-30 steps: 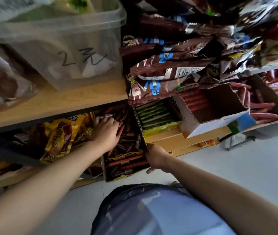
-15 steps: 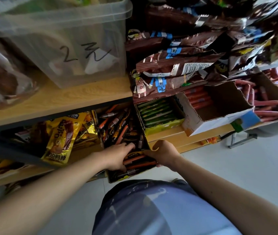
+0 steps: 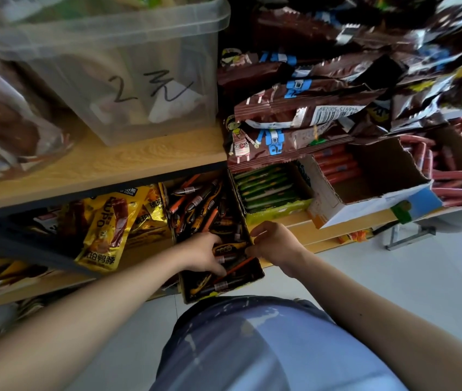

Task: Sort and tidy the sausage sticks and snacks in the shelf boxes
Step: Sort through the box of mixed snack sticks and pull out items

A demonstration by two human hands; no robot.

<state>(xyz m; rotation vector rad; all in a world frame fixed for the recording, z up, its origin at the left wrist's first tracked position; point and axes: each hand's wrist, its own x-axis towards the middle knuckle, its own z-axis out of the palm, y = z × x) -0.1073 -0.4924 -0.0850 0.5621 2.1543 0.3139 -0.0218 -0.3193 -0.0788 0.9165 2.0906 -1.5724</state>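
With my right hand (image 3: 276, 244) pinching the box (image 3: 256, 273) wall, I should align the sausage sticks (image 3: 228, 248) that my left hand (image 3: 200, 256) grips.

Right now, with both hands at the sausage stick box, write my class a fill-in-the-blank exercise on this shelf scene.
1. The clear bin on the upper shelf has the number ____ written on it.
2. The left hand is among the sausage sticks; the right hand grips the box by its ____ wall.
3. The packets in the next box to the right are ____.
Missing words: 2; right; green.
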